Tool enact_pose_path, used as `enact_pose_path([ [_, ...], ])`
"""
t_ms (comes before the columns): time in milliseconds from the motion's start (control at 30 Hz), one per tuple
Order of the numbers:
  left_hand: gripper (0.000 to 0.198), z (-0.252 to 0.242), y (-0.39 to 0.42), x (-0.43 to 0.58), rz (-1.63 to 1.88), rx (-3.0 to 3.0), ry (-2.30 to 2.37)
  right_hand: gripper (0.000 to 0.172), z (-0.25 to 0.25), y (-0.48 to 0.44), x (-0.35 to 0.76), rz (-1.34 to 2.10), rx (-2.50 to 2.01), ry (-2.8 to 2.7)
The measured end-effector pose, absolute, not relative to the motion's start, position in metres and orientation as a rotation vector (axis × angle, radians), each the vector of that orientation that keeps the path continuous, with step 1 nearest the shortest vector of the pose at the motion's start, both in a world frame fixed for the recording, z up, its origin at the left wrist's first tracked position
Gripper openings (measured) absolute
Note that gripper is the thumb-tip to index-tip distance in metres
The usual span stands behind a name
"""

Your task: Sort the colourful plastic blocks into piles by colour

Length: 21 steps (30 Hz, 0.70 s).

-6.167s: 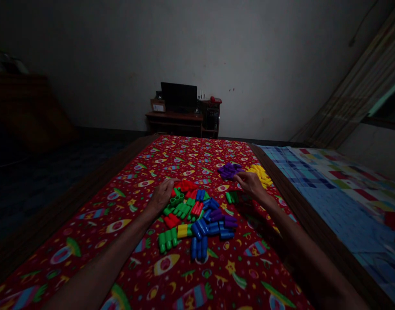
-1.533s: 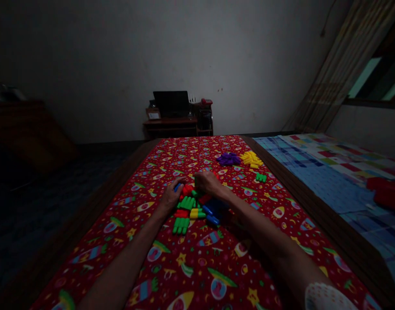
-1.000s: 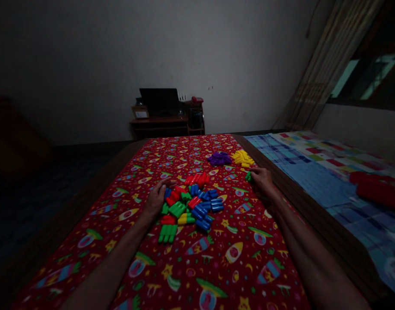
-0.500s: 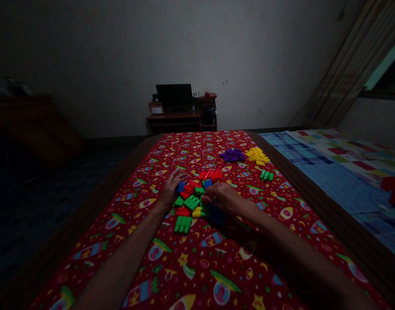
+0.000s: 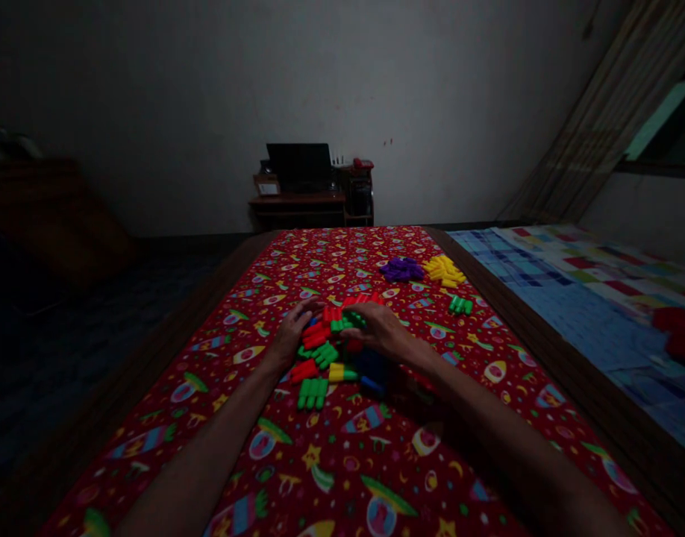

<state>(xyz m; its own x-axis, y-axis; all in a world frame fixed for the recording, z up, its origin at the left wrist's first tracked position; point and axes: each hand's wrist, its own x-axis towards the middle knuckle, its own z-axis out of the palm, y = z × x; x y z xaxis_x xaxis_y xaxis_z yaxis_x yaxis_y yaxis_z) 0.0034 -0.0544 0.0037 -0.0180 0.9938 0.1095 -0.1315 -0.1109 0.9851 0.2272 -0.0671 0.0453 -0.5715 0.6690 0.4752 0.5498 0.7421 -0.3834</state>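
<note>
A mixed pile of green, red, blue and yellow plastic blocks (image 5: 320, 362) lies mid-way along the red rocket-print cloth (image 5: 342, 462). My left hand (image 5: 291, 334) rests against the pile's left edge, fingers loosely spread over the blocks, holding nothing. My right hand (image 5: 380, 330) lies on the pile's right side, covering some blue blocks. Its fingertips are pinched on a green block (image 5: 351, 320). A row of red blocks (image 5: 358, 300) sits just beyond the hands. Farther right lie a purple heap (image 5: 401, 268), a yellow heap (image 5: 444, 271) and a small green group (image 5: 461, 304).
A wooden border (image 5: 521, 335) runs along the cloth's right side, with a checkered blanket (image 5: 577, 298) and a red object (image 5: 675, 332) beyond it. A low desk with a dark monitor (image 5: 301, 168) stands at the back wall. A curtain (image 5: 611, 112) hangs at the right. The room is dim.
My right hand went out to the small green group at the right, came back to the mixed pile, and has now slid forward onto a green block. My left hand stayed at the pile.
</note>
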Motion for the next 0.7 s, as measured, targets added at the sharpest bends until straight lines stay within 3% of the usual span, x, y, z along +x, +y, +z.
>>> enact_pose_path([
  [200, 0.045, 0.005, -0.056, 0.004, 1.342, 1.205, 1.114, 0.034, 0.058, -0.028, 0.335, -0.016, -1.464, -2.123],
  [400, 0.044, 0.006, -0.055, 0.002, 1.289, 1.281, 1.196, 0.036, 0.055, -0.025, 0.408, -0.028, -1.984, -1.892],
  [600, 0.044, 0.005, -0.054, 0.001, 1.294, 1.274, 1.188, 0.039, 0.054, -0.033, 0.421, 0.210, -2.111, -1.840],
  [700, 0.044, 0.005, -0.055, 0.002, 1.305, 1.281, 1.164, 0.039, 0.064, -0.031, 0.408, 0.062, -2.026, -1.809],
])
